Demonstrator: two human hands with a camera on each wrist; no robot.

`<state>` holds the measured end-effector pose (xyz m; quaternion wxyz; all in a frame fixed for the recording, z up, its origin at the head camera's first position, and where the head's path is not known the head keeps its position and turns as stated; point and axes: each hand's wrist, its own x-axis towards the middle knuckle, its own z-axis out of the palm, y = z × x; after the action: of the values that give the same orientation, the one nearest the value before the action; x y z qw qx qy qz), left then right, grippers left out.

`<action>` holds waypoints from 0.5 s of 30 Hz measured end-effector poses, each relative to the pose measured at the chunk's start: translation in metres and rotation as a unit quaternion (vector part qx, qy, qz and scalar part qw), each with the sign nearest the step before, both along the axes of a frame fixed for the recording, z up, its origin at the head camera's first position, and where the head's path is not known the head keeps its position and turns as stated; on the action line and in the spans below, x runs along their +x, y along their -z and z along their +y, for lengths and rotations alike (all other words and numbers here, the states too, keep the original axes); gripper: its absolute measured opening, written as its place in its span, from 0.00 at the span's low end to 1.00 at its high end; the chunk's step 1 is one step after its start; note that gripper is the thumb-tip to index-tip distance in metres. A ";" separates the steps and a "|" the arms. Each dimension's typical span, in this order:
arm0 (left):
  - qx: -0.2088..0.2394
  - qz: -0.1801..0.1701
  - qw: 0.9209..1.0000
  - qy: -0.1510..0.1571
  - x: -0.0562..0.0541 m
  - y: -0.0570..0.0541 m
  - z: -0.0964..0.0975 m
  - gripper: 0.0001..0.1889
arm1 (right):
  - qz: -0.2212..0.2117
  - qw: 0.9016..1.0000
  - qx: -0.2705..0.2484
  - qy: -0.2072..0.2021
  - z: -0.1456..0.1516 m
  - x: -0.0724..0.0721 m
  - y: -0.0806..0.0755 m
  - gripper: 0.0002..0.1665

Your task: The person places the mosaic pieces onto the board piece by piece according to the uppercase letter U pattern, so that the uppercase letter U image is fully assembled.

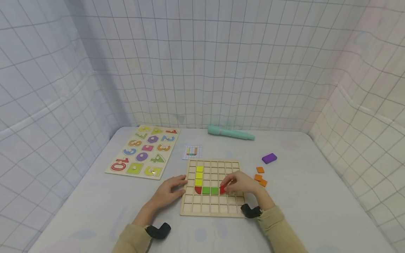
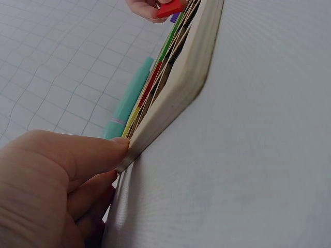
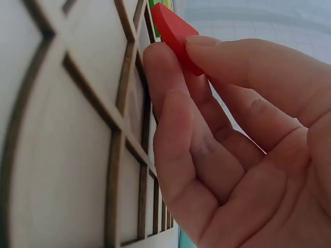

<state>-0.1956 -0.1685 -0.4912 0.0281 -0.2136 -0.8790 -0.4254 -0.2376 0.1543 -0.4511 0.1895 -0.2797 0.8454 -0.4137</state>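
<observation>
My right hand (image 1: 241,182) pinches a red rounded-corner tile (image 3: 175,30) between thumb and fingertips, close over the wooden grid board (image 1: 210,213). The tile is just right of two green tiles (image 1: 206,190) lying in their squares. A dark red rounded tile (image 1: 198,190) lies left of the green ones, and several yellow tiles (image 1: 198,182) form a column above it. My left hand (image 1: 166,192) rests its fingertips against the board's left edge, thumb and fingers fairly straight and spread apart.
Loose orange tiles (image 1: 258,177) and a purple block (image 1: 269,158) lie right of the board. Behind it are a small pattern card (image 1: 192,152) and a teal pen-shaped object (image 1: 231,133). A number puzzle board (image 1: 142,151) lies at the back left. Gridded cloth walls (image 1: 209,70) enclose the table.
</observation>
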 end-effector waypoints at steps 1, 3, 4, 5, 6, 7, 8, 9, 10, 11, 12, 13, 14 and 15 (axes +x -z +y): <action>0.000 -0.002 1.000 -0.001 0.000 0.000 0.000 0.19 | 0.001 1.000 0.003 0.001 0.000 0.000 0.000 0.07; -0.002 -0.005 1.000 -0.004 0.000 0.000 0.000 0.19 | 0.002 1.000 0.005 0.003 -0.001 0.000 0.001 0.07; -0.003 -0.006 1.000 -0.005 0.000 -0.001 0.001 0.19 | 0.003 1.000 0.005 0.003 -0.001 0.000 0.001 0.07; -0.003 -0.007 1.000 -0.006 0.001 -0.001 0.001 0.19 | 0.003 1.000 0.006 0.004 -0.001 0.001 0.002 0.07; -0.004 -0.007 1.000 -0.007 0.001 -0.001 0.001 0.19 | 0.004 1.000 0.007 0.004 -0.002 0.001 0.002 0.07; -0.005 -0.007 1.000 -0.007 0.001 -0.001 0.001 0.19 | 0.004 1.000 0.008 0.004 -0.002 0.001 0.002 0.07; -0.005 -0.006 1.000 -0.006 0.001 -0.001 0.001 0.19 | 0.003 1.000 0.008 0.003 -0.002 0.001 0.002 0.07; -0.005 -0.004 1.000 -0.005 0.001 -0.001 0.001 0.19 | 0.002 1.000 0.007 0.003 -0.002 0.001 0.002 0.08; -0.003 -0.003 1.000 -0.004 0.001 -0.001 0.001 0.19 | 0.001 1.000 0.007 0.002 -0.002 0.001 0.003 0.08; -0.002 -0.002 1.000 -0.003 0.001 -0.001 0.001 0.19 | 0.000 1.000 0.006 0.002 -0.002 0.001 0.003 0.08; 0.000 0.000 1.000 -0.002 0.001 -0.002 0.001 0.19 | 0.000 1.000 0.005 0.001 -0.002 0.000 0.003 0.09; 0.000 0.002 1.000 -0.001 0.001 -0.002 0.001 0.19 | 0.000 1.000 0.005 0.001 -0.002 0.000 0.003 0.09; 0.000 0.003 1.000 0.000 0.001 -0.001 0.001 0.19 | 0.001 1.000 0.004 0.000 -0.002 0.000 0.004 0.09; 0.001 0.004 1.000 0.000 0.001 -0.002 0.001 0.19 | 0.002 1.000 0.005 0.000 -0.002 0.000 0.004 0.10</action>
<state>-0.1951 -0.1678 -0.4897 0.0319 -0.2153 -0.8784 -0.4254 -0.2375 0.1523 -0.4547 0.1888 -0.2793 0.8479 -0.4092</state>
